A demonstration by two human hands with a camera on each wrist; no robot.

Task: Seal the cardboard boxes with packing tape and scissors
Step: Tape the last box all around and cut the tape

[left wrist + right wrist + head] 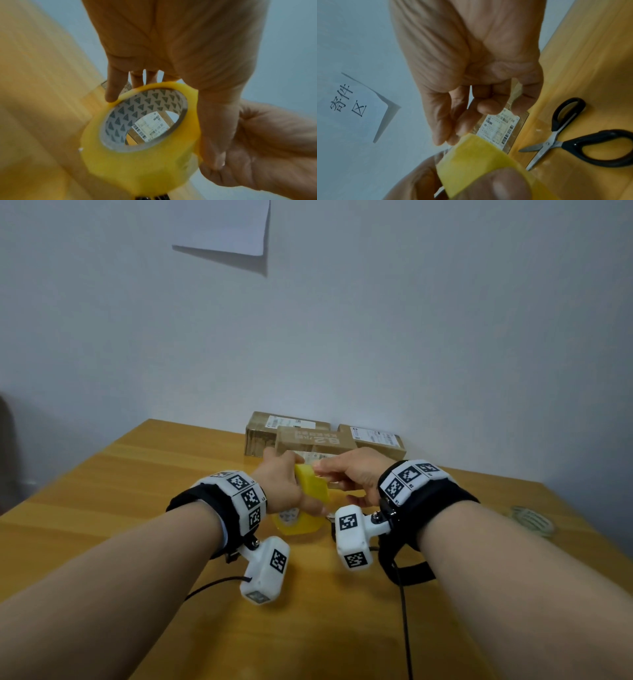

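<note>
Left hand: the left hand [279, 486] gripped a roll of yellow packing tape [310, 501] above the wooden table [137, 474] — fingers curled over the roll's far rim, thumb [216, 135] pressed along its near side.
Tape roll: it was held on edge, clear of the tabletop, between the two hands; its cardboard core, printed with dark triangles, faced the left wrist camera.
Right hand: the right hand [352, 474] met the roll's top edge, fingertips [486, 108] bunched together in a pinch — whether they had hold of the tape's loose end could not be told.
Boxes: three cardboard boxes [315, 440] with white shipping labels sat just beyond the hands, against the wall.
Scissors: black-handled scissors [556, 143] lay on the table with blades parted, near the labelled box.
Far right: a second, clear tape roll [532, 520] rested flat near the table's right edge.
Wall: a paper sign [353, 104] with handwritten characters hung there, one corner curling away.
</note>
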